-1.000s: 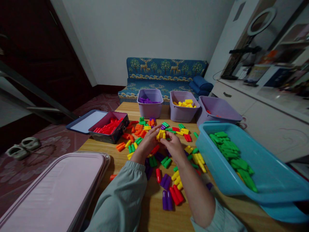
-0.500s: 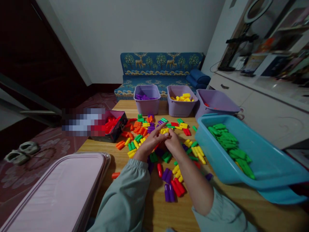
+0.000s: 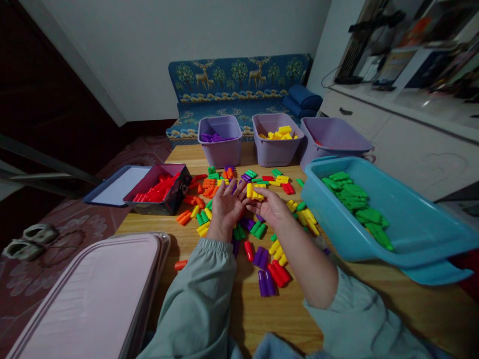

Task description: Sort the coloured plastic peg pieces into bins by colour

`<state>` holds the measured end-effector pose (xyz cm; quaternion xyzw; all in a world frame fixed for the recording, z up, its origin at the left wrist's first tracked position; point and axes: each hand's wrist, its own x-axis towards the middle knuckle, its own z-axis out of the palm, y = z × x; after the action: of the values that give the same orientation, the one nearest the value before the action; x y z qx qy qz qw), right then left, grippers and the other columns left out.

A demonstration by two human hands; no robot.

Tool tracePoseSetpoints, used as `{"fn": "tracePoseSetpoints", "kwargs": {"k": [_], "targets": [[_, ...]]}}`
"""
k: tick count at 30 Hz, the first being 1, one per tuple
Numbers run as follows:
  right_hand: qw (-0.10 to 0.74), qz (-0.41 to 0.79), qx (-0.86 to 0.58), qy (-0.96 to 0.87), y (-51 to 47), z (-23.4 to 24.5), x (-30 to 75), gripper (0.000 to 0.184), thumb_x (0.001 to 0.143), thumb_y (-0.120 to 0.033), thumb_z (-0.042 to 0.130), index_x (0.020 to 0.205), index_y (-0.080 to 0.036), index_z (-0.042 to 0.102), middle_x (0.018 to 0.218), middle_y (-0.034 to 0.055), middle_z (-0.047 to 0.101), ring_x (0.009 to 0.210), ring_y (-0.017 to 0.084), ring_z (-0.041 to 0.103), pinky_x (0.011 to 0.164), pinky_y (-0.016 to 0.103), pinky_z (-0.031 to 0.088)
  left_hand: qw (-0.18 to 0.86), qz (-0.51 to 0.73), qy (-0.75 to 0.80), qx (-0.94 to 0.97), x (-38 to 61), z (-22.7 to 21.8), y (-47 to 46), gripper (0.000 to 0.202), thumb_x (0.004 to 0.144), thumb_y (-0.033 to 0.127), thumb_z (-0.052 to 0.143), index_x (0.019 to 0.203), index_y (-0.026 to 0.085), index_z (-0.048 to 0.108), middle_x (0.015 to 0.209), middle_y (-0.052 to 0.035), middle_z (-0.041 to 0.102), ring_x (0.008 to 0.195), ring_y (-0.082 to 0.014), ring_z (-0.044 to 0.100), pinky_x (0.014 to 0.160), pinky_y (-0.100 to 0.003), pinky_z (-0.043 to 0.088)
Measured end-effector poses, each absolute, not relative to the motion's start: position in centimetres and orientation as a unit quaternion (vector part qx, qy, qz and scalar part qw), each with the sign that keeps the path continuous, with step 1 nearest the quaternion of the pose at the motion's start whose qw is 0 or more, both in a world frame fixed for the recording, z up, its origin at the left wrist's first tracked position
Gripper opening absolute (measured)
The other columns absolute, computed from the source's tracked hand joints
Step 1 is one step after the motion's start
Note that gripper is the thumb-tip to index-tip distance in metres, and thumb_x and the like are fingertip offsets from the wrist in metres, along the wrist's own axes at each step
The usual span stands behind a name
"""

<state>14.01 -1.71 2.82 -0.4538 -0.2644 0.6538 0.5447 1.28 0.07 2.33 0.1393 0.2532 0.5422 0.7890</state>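
Observation:
My right hand [image 3: 274,208] pinches a few yellow plastic pieces [image 3: 255,193] with rounded ends between thumb and fingers, above the middle of the table. Beside it, my left hand [image 3: 229,208] is turned palm up with its fingers spread, its fingertips close to those pieces. Under and around both hands lie many loose pieces: orange pieces [image 3: 210,189], green pieces [image 3: 258,230], purple pieces [image 3: 266,283] and red pieces [image 3: 279,273]. Some are hidden beneath my hands.
Along the far edge stand lilac bins with purple [image 3: 220,152], yellow [image 3: 277,152] and red pieces [image 3: 333,134]. A blue tub [image 3: 411,234] of green pieces is at right. On the left are a dark box [image 3: 166,205] of red pieces and a pink lid [image 3: 86,294].
My hands were together over the yellow pieces. Now my left hand has opened palm up, and the yellow pieces are raised in my right hand's fingers. The view has tilted down slightly.

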Motion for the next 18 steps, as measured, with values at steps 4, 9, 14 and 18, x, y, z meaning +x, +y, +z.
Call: {"fn": "tracePoseSetpoints", "kwargs": {"k": [4,9,14,18], "targets": [[0.615,0.63,-0.419,-0.224,1.1,6.5,15.0,0.013,0.076,-0.028,0.062,0.082,-0.019,0.055,0.068,0.0024,0.066,0.069,0.018,0.069,0.064,0.032,0.06,0.799,0.539,0.232,0.13,1.3,1.6,0.3,0.037,0.093,0.047,0.044,0.111,0.018,0.059,0.119,-0.0131,0.064,0.106,-0.0236,0.064,0.09,-0.042,0.052],[0.671,0.596,-0.383,-0.221,7.5,13.4,16.2,0.013,0.089,-0.024,0.047,0.085,-0.015,0.055,0.077,0.0027,0.064,0.074,0.013,0.068,0.071,0.03,0.059,0.802,0.534,0.232,0.136,1.2,1.2,0.4,0.036,0.092,0.047,0.048,0.11,0.019,0.06,0.122,-0.0135,0.063,0.114,-0.0259,0.061,0.092,-0.046,0.051],[0.671,0.547,-0.451,-0.218,13.7,17.2,17.5,0.02,0.094,-0.025,0.046,0.082,-0.01,0.053,0.081,0.005,0.061,0.084,0.015,0.069,0.066,0.024,0.057,0.804,0.533,0.226,0.132,1.1,1.2,0.4,0.038,0.091,0.049,0.047,0.108,0.019,0.061,0.124,-0.0136,0.063,0.117,-0.0255,0.06,0.094,-0.043,0.05],[0.67,0.511,-0.493,-0.215,18.3,16.6,19.3,0.015,0.092,-0.018,0.045,0.082,-0.008,0.053,0.095,0.0086,0.063,0.094,0.019,0.069,0.065,0.026,0.057,0.801,0.541,0.217,0.133,1.0,1.3,0.5,0.04,0.09,0.051,0.046,0.11,0.019,0.062,0.123,-0.0134,0.063,0.118,-0.0256,0.059,0.097,-0.043,0.05]]}}
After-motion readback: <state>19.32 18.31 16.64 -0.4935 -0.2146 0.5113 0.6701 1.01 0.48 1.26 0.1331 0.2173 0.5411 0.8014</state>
